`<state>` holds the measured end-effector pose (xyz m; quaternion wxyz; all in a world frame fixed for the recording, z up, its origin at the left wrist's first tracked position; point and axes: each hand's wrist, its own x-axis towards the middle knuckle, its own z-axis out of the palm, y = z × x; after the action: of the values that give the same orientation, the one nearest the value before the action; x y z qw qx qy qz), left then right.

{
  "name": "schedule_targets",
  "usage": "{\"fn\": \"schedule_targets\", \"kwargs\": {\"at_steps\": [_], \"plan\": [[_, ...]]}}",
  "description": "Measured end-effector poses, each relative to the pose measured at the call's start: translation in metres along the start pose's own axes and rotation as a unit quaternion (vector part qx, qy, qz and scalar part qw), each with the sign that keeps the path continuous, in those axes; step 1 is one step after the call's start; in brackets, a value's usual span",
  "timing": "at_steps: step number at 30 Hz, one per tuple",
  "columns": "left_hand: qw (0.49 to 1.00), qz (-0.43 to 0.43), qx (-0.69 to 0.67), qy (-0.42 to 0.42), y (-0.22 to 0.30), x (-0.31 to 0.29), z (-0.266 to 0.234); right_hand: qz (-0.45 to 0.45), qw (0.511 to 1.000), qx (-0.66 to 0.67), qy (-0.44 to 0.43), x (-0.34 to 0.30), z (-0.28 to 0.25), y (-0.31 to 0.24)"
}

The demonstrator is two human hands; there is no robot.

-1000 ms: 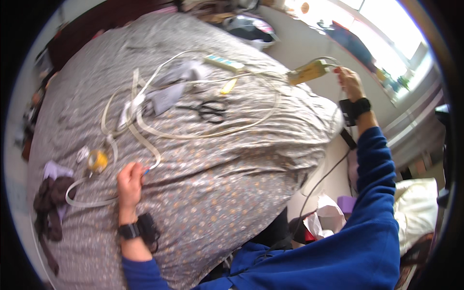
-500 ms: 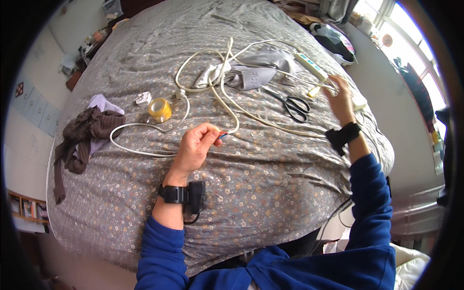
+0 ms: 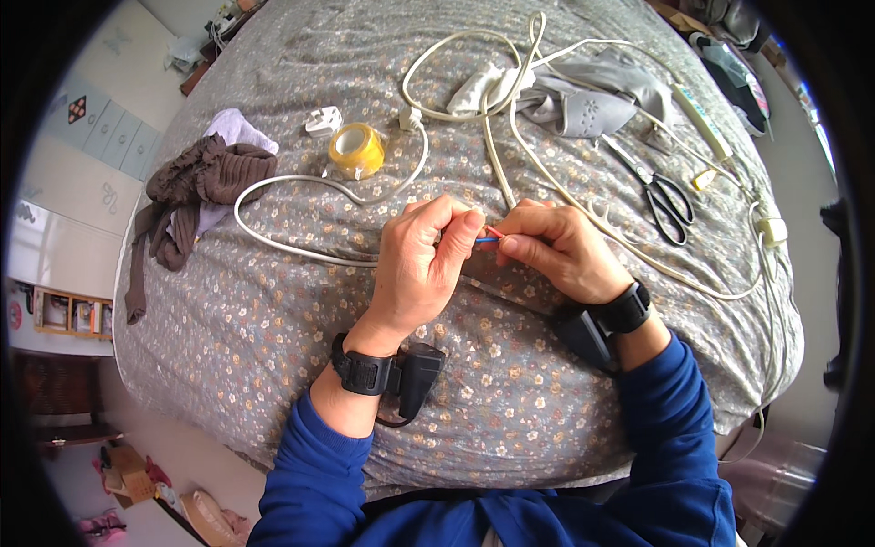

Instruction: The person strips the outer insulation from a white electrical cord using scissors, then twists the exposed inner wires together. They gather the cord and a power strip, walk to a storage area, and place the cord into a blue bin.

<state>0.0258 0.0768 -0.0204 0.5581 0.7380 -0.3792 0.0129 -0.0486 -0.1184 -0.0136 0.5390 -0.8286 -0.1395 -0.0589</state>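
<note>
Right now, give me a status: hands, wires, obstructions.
Left hand, right hand close together, pinching. Red and blue wires showing between the fingertips. Scissors and tape lie apart from both hands, neither in the way.

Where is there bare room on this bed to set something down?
Two bare patches of bedspread: one between the blue sleeves; another left of the left sleeve, below the white cable and brown clothing. It's crowded farther up, with looped cream cable, grey cloth, scissors and yellow tape.
</note>
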Motion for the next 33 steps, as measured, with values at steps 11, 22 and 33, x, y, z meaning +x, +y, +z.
{"fn": "schedule_targets", "kwargs": {"at_steps": [11,22,33], "plan": [[0.997,-0.019,-0.067,-0.047,0.013,-0.001,-0.001,0.052,0.988,0.143,-0.008,-0.007,-0.002,0.001],[1.0,-0.022,-0.003,0.014,-0.016,0.016,-0.045,0.092,0.971,0.215,0.043,-0.011,-0.011,0.009],[0.932,-0.095,0.316,-0.15,-0.021,0.011,-0.066,0.093,0.942,-0.189,0.261,-0.008,-0.04,0.048]]}}
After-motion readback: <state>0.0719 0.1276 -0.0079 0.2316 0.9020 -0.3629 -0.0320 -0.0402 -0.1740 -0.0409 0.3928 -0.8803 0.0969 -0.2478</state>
